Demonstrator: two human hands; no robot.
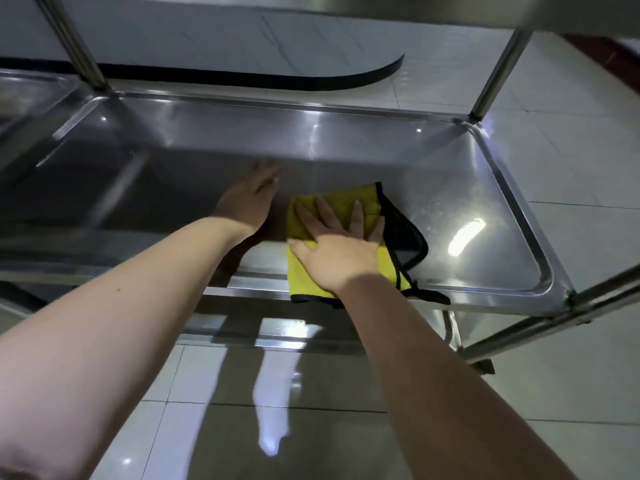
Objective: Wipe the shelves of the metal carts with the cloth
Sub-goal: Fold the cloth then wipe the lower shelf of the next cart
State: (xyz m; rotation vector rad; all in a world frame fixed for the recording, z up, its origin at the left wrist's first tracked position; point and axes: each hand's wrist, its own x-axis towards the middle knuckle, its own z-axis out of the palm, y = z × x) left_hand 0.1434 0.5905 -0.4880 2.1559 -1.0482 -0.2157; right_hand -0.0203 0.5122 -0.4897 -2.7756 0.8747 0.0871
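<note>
Right hand presses the cloth flat on the shelf (left hand lies open beside it).

left hand: arm extended forward, fingers straight, palm down. right hand: arm extended forward, fingers spread, palm pressed flat.

Floor: large pale glossy tiles with thin dark grout lines. Very reflective: long white light streak bottom centre, small glint to its left. Tiles at upper right read brighter than the grey ones near the bottom edge. Far side: white marble-look slab with dark veins, edged by a black band that curves up to a rounded tip on the right. Step or counter top, can't tell. Top right corner: dark reddish-brown patch, blurred. Overall light cool, fairly dim.
</note>
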